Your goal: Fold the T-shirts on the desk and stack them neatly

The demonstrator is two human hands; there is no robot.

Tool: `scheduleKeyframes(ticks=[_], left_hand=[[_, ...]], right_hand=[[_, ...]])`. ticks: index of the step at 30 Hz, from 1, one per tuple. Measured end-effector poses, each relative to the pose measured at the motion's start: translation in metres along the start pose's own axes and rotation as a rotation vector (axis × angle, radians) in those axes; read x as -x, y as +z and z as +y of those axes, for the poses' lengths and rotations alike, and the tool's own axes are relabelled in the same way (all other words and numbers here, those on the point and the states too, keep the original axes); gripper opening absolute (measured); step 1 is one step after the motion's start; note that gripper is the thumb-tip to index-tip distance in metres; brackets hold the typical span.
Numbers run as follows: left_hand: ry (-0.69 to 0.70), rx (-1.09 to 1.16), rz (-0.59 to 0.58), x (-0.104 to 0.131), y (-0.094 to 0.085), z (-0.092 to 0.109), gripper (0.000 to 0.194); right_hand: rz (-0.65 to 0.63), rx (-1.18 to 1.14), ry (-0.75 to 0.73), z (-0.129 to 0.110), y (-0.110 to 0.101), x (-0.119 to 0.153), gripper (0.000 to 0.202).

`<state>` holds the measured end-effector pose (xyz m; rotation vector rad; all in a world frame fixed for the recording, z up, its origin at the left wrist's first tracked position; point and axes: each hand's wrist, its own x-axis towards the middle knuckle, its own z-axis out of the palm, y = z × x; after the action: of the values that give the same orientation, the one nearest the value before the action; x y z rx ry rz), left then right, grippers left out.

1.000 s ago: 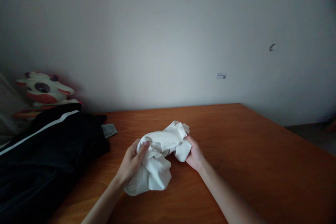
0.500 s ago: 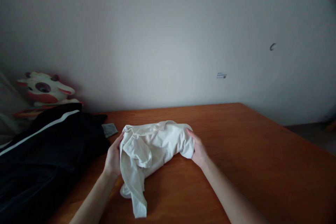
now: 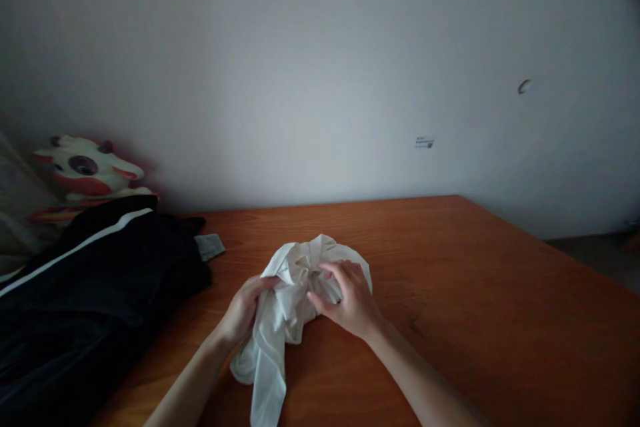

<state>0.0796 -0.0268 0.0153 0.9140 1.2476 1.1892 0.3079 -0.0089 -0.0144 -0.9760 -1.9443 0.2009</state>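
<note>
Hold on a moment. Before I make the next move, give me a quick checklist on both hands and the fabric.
1. Left hand holding the white cloth: ok, it grips the left side.
2. Right hand closed in a pinch: not ok, thumb and index finger stand apart over the cloth.
3. Right fingertips touching fabric: cannot tell.
4. White cloth spread flat: not ok, it is bunched and creased.
5. Whole cloth in view: not ok, a strip runs to the picture's bottom edge.
6. Black garment apart from the white cloth: ok, tabletop shows between them.
</note>
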Motion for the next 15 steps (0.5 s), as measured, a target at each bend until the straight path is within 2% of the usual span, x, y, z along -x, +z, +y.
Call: scheduleKeyframes(ticks=[2, 4, 7, 9, 15], left_hand=[[-0.003, -0.11, -0.098, 0.002, 0.0, -0.007, 0.038], [0.025, -0.211, -0.169, 0.003, 0.001, -0.011, 0.045], [0.022, -0.16, -0.224, 0.003, 0.003, -0.012, 0.048], [-0.007, -0.084, -0.259, 0.004, 0.006, -0.01, 0.048], [-0.083, 0.069, -0.182, 0.009, 0.014, -0.001, 0.048]], right_hand=[[-0.057, -0.027, -0.007, -0.007, 0.003, 0.002, 0.05], [-0.07, -0.039, -0.004, -0.008, 0.007, 0.002, 0.048], [-0.039, -0.033, 0.014, -0.004, 0.01, 0.002, 0.018], [-0.026, -0.036, 0.017, 0.0, 0.011, 0.002, 0.008], [0.034, -0.055, 0.009, 0.003, 0.009, 0.002, 0.011]])
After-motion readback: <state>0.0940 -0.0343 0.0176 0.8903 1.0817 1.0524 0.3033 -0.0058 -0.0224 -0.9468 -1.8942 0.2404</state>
